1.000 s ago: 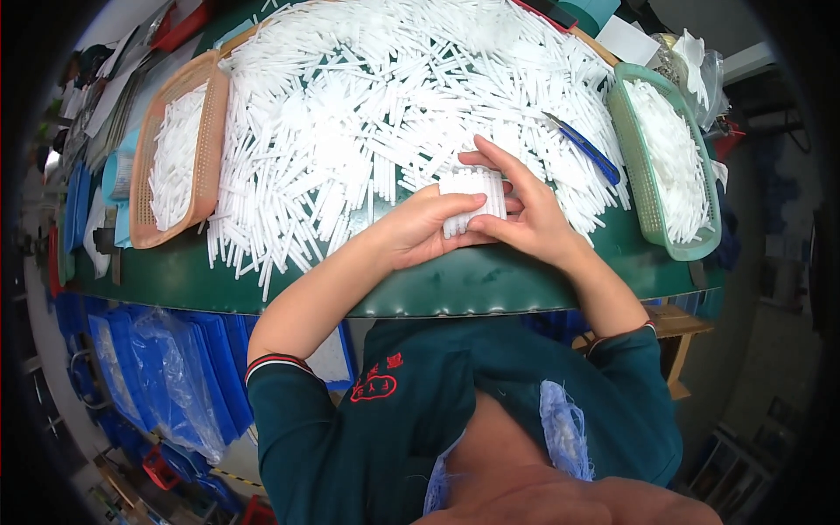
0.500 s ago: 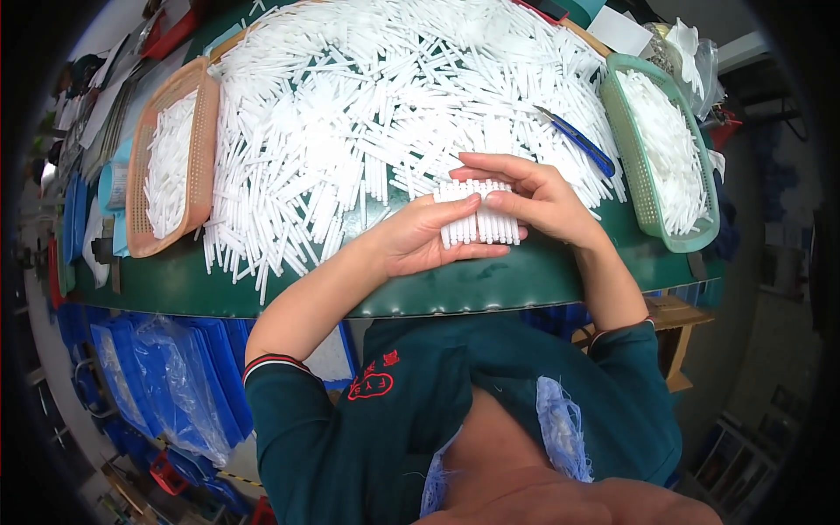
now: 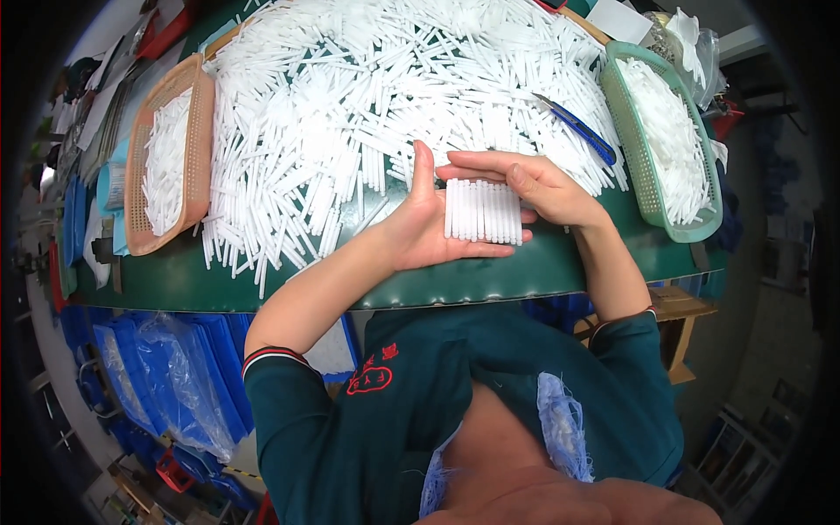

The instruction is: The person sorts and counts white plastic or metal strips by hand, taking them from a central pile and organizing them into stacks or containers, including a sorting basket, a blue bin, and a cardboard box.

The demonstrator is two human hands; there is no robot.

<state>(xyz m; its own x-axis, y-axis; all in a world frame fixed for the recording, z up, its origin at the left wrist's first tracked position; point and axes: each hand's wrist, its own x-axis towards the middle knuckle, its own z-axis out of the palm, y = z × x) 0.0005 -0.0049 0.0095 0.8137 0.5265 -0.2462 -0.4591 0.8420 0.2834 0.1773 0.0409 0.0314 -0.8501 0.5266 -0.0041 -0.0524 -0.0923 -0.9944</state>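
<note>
My left hand (image 3: 429,234) lies palm up, fingers stretched and thumb raised clear, bearing a side-by-side row of white sticks (image 3: 483,213) above the near part of the green table (image 3: 420,289). My right hand (image 3: 560,194) curves about the row's far right corner, though I cannot tell whether it pinches the sticks. My dark green shirt (image 3: 516,350) carries red embroidered lettering (image 3: 371,380) on its chest, some of it ringed by a red outline.
</note>
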